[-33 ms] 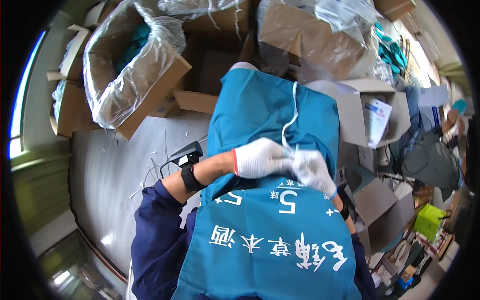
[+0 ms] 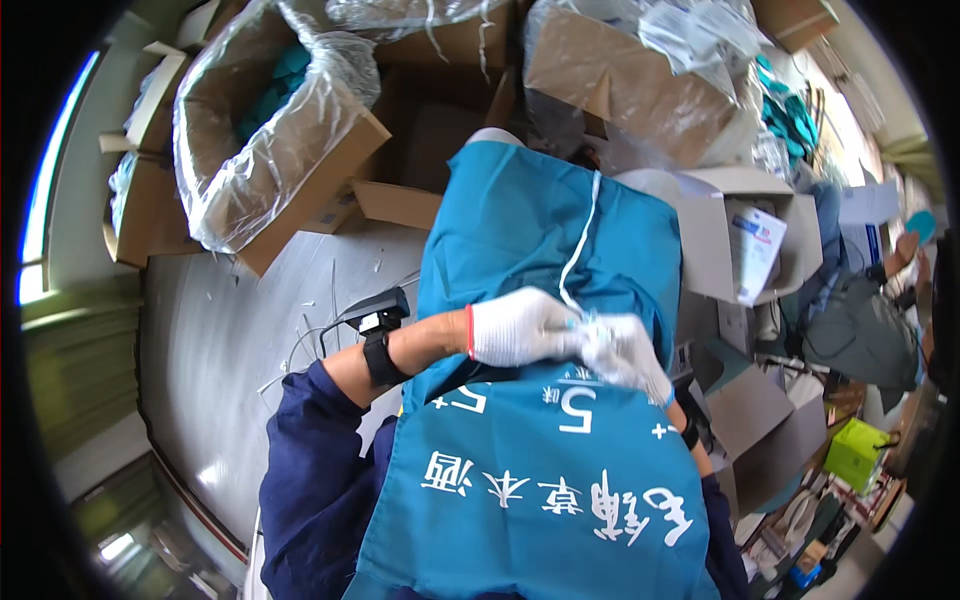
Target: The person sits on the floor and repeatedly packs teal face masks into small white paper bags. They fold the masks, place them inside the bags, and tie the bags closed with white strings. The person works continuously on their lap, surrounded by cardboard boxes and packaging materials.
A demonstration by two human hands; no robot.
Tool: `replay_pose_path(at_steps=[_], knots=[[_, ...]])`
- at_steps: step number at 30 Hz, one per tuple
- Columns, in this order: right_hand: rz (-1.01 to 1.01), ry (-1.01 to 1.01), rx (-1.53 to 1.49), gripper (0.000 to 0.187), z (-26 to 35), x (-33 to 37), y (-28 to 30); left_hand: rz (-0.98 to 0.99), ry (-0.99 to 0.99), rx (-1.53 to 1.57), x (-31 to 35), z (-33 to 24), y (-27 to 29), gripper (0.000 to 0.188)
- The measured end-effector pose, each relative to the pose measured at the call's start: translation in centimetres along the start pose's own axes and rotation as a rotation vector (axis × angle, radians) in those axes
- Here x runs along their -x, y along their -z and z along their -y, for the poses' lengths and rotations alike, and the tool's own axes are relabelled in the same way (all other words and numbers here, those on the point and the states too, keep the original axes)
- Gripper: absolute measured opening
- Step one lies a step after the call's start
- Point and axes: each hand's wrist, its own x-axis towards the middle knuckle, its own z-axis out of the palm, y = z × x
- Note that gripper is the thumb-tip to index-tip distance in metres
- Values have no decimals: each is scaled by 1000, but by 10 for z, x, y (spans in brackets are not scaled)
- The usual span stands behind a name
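Observation:
Both my hands wear white knitted gloves and meet over the teal apron (image 2: 510, 450) spread across my front and lap. My left hand (image 2: 522, 326) is closed, its fingertips pinched together. Against it, my right hand (image 2: 628, 352) is closed too, with curled fingers, slightly blurred. A thin white cord (image 2: 583, 235) runs down the cloth from its far part to the point where the hands meet. Its end there is hidden between the gloves, along with a small pale bit I cannot make out. White printing marks the apron's near part.
Beyond my lap stand cardboard boxes, one plastic-lined (image 2: 215, 190) with teal cloth inside. At the right an open carton (image 2: 705, 235) holds a white packet (image 2: 756, 250). A bright green bag (image 2: 855, 452) sits lower right. Another person (image 2: 860, 310) is at the right.
My hands have shifted slightly toward me, still pressed together. The white cord lies straighter. The whole view has moved a little.

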Motion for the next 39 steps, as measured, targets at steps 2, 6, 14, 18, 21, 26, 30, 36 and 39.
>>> replay_pose_path(at_steps=[2, 6, 14, 18, 21, 26, 30, 36, 39], knots=[[56, -6, -157, 15, 13, 10, -14, 130, 71, 14, 10, 0, -4, 32], [187, -325, -261, 25, 24, 27, -27, 248, 90, 109, 38, 4, -9, 31], [417, -101, 56, 17, 2, 35, -15, 264, 107, 78, 65, -14, 5, 35], [246, -404, -332, 18, -37, 80, 0, 241, 99, 177, 74, -3, 30, 28], [-33, -555, -855, 24, -84, 120, 7, -197, 355, 10, 101, 11, 106, 17], [-206, -501, -1407, 36, -98, 99, 11, -678, 352, 629, 91, 64, 211, 33], [-280, -343, -1041, 27, -37, 46, 9, -1065, 472, 699, 38, 69, 259, 98], [-536, -464, -877, 22, -7, 38, 12, -907, 37, -545, -27, 45, 157, 41], [-585, -409, -909, 22, -6, 40, 11, -365, -186, -524, -59, 48, 72, 69]])
